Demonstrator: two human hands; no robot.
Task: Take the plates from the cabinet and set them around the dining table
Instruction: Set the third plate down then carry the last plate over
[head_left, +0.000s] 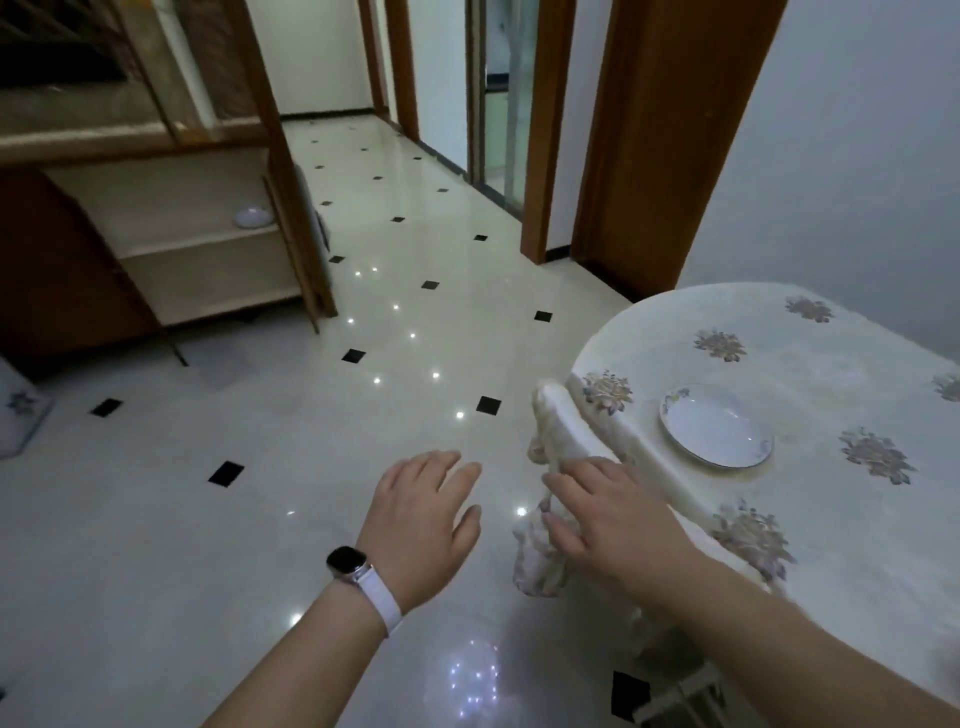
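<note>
- Floor (260, 467) of glossy cream tiles with small black diamond insets, mirroring pinpoints of ceiling light, runs from the near edge away into a corridor.
- A dark wooden cabinet (171, 244) stands at the left, its door swung open onto pale shelves; a white dish (253, 217) sits on the upper shelf, close to the right end.
- The table (810, 374) fills the right side against a pale grey wall (857, 156), under a cream cloth printed with flower clusters.
- One white plate (716, 425) with a patterned rim lies flat on the cloth, near the table's left edge.
- A chair (558, 415) in a matching cream cover is pushed in just beside that edge.
- The left hand (421, 499), a watch (349, 564) on its wrist, hangs over the floor with fingers spread and holding nothing.
- The right hand (602, 514) is also flat with fingers apart, in front of the chair cover; I cannot tell whether it touches the fabric.
- Brown wooden door frames (670, 130) line the right side of the corridor.
</note>
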